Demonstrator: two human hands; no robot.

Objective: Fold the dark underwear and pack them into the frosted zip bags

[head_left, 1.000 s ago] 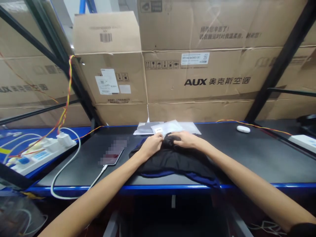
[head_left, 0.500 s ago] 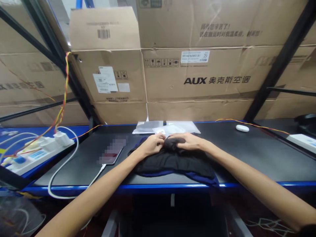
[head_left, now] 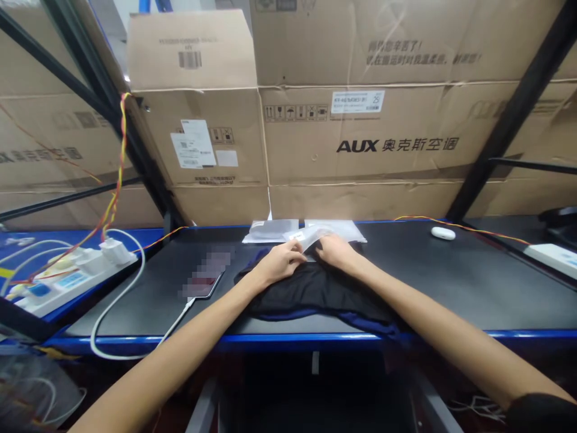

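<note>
**Both hands at the far edge of the folded cloth, bag flap coming up**

The person's left hand [head_left: 280, 263] and right hand [head_left: 336, 251] sit close together at the far edge of a folded black fabric garment with a navy-blue edge [head_left: 315, 291]. It lies flat on the black worktop [head_left: 451, 276], near the front lip. Touching its far edge is a clear plastic bag with a white label [head_left: 311, 236], whose near flap is curled up between the two hands.

Left grip: fingertips pressed together, pinching the bag's edge by the label. Right grip: the fingers tuck in under the raised flap, so honestly can't tell whether they pinch anything or just rest on the cloth.

Handling-wise, thin film like that probably goes best with both grips staying low and near each other, so the flap doesn't crumple or slide off. The cloth looks soft and will likely bunch if dragged, so the fold is better kept flat.

Nearby: a dark smartphone [head_left: 205, 284] on a white charging cable [head_left: 118, 316] to the left, a white power strip [head_left: 67, 279] further left, a small white oval case [head_left: 444, 233] well off to the right, and brown cardboard boxes [head_left: 360, 132] stacked behind.
</note>
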